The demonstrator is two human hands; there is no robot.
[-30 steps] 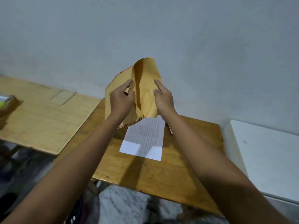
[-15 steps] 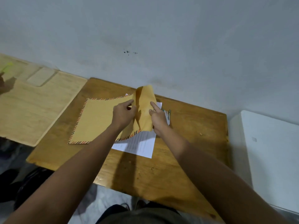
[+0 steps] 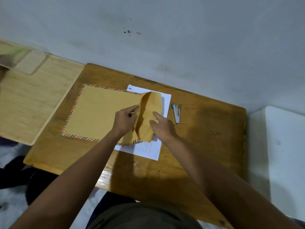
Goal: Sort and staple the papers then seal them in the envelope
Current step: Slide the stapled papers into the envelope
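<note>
Brown envelope (image 3: 102,113) with striped red-and-black border lying flat on wooden table (image 3: 206,142), right end overlapping white printed papers (image 3: 146,149). Flap (image 3: 151,116) at right end lifted and buckled upward. Left hand (image 3: 125,121) on envelope body just left of flap, fingers curled, fingertips at flap fold, pinching or just pressing: cannot tell. Right hand (image 3: 161,124) against flap's right side, fingers spread loosely, resting on flap, not closed around it. Small stapler (image 3: 176,113) with teal ends just right of papers, apart from both hands. Lighter wooden board (image 3: 33,100) left of table. White surface (image 3: 279,146) at right.
</note>
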